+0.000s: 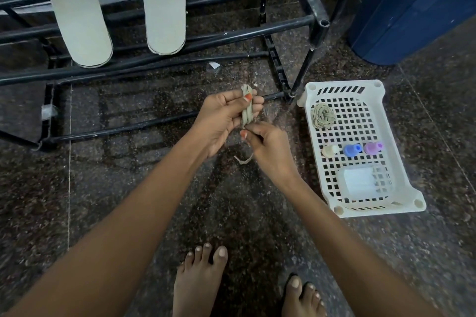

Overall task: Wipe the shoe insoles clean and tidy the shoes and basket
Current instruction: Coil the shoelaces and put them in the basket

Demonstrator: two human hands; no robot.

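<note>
- Now the left hand [221, 116] is curled round a folded grey shoelace [247, 108]. The thumb presses on top, likely so the loops cannot slip apart.
- Just below, the right hand [268, 147] pinches the loose part of the same lace between thumb and fingers. A short tail hangs down under it. I think this hand is feeding the lace so it can be wound into a neat bundle.
- Both hands are up in the air, over the dark floor [128, 188], close to the person's body.
- To the right sits a white basket [342, 84] on the floor. It is near the hands, so things can be dropped in easily.
- Inside it lies a rolled lace [323, 116], already tidy. The one in the hands looks like its twin and probably goes beside it.
- Three small bottles stand in a row in the basket: a cream bottle [330, 150], a blue bottle [352, 150] and a purple bottle [373, 148]. A clear box [365, 183] lies at the near end.
- Farther away, two pale insoles [77, 13] lean on the black shoe rack [319, 8], maybe to dry.
- No shoes can be seen.
- A blue bin [412, 8] stands in the far corner.
</note>
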